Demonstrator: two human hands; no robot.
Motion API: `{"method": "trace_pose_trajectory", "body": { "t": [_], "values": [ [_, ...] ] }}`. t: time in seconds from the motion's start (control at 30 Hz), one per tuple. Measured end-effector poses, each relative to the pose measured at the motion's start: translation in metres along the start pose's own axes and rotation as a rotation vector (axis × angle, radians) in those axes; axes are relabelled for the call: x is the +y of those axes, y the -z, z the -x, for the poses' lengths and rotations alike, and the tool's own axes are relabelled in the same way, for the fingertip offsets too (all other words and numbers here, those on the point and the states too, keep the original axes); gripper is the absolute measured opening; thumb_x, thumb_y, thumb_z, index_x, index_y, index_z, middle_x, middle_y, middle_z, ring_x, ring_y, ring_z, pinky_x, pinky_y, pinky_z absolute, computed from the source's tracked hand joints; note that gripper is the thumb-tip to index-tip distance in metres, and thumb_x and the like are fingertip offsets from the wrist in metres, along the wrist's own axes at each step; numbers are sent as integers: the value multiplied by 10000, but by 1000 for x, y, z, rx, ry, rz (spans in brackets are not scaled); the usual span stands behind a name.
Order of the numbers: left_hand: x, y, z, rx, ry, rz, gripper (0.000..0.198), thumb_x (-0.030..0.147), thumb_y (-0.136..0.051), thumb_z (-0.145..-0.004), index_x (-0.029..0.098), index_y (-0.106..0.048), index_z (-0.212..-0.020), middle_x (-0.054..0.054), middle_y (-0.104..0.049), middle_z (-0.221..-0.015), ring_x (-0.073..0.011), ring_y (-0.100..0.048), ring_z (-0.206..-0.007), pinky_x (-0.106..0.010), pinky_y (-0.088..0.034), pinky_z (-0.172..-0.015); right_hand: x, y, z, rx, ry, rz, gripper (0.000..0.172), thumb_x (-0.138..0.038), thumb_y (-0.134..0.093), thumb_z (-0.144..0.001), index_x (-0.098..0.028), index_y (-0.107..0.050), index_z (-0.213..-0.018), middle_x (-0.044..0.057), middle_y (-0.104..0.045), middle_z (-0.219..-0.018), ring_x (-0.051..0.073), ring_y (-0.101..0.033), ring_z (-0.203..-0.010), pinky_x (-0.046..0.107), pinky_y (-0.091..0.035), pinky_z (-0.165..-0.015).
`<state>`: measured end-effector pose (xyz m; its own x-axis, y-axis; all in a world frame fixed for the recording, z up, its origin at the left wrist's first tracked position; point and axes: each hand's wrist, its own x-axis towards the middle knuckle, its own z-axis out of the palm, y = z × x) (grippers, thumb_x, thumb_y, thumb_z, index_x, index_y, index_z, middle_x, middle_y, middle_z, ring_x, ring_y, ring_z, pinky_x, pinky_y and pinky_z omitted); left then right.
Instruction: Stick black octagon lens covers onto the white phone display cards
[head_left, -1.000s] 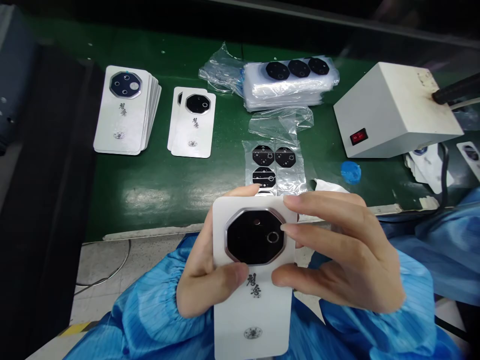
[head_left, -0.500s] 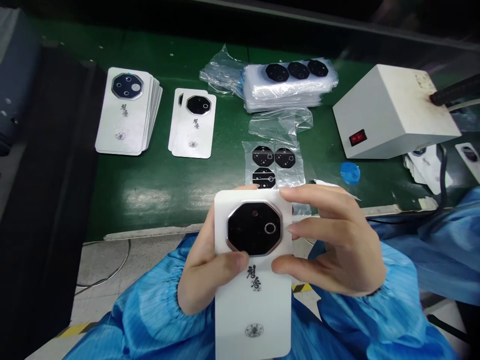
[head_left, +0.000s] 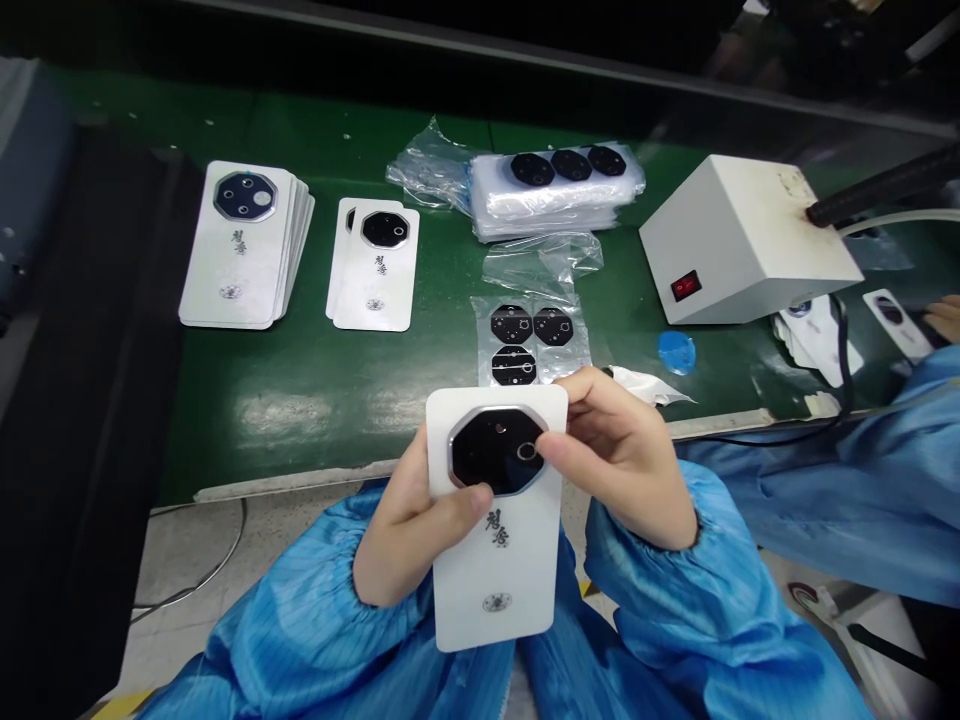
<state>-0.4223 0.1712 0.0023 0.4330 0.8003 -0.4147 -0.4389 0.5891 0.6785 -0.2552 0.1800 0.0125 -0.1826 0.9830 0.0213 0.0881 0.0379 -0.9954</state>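
Note:
A white panel point(head_left: 499, 570) with a black octagonal lens cover point(head_left: 487, 450) in a silver ring is held upright in front of me. My left hand point(head_left: 420, 525) grips its left edge, thumb on the face just below the ring, other fingers hidden behind. My right hand point(head_left: 619, 455) grips the upper right edge, its thumb on the right side of the ring and its fingers behind the panel. Just beyond the panel, black octagonal stickers point(head_left: 512, 325) lie on a clear plastic sheet, partly covered by the panel.
Two overlapping white panels point(head_left: 386, 280) and a taller panel stack point(head_left: 232, 270) lie at the left. Behind are bagged black covers point(head_left: 555, 195). A white box with a red switch point(head_left: 739, 245) and a blue disc point(head_left: 677, 353) are at the right, beside another person's sleeve point(head_left: 847, 480).
The panel has moved lower and farther from the camera. My right hand has gone from spread fingers at the edge to a grip, thumb on the ring. The view has shifted slightly.

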Motion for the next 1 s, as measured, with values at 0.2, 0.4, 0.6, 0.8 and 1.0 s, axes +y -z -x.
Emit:
{"method": "trace_pose_trajectory", "body": {
  "t": [0.2,0.4,0.6,0.8,1.0],
  "values": [
    [2,12,-7,-91,-54,-234,232,308,-640,-741,227,-607,-956,6,-654,-718,-104,-589,-575,-165,-471,-481,3,-5,-2,90,57,-56,68,-202,-565,-817,-197,-499,-799,-40,-480,-636,61,-446,-544,174,-357,-475],
    [11,15,-7,-170,-328,-602,246,350,-513,-830,166,-583,-681,9,-572,-544,-82,-504,-470,-157,-373,-400,-5,-11,-2,148,119,-137,73,-193,-573,-812,-206,-502,-805,-40,-523,-660,50,-465,-555,144,-373,-484],
    [20,5,10,-100,-448,-653,243,337,-458,-851,190,-558,-685,13,-538,-524,-101,-509,-443,-178,-367,-372,-15,-16,1,-100,86,-115,78,-199,-599,-777,-208,-556,-841,-31,-539,-666,75,-488,-566,166,-419,-487],
    [23,0,18,-60,-615,-726,177,279,-500,-822,205,-573,-679,30,-486,-470,-94,-470,-417,-187,-358,-378,-23,-23,9,-73,221,49,25,-179,-579,-766,-188,-585,-790,-39,-512,-567,59,-434,-470,150,-366,-401],
    [18,2,22,56,-681,-794,106,287,-549,-788,239,-612,-717,33,-555,-509,-98,-496,-423,-206,-392,-404,-25,-26,14,-51,191,65,38,-217,-578,-769,-199,-571,-736,-41,-478,-517,71,-411,-436,176,-366,-378]
  ]
}}
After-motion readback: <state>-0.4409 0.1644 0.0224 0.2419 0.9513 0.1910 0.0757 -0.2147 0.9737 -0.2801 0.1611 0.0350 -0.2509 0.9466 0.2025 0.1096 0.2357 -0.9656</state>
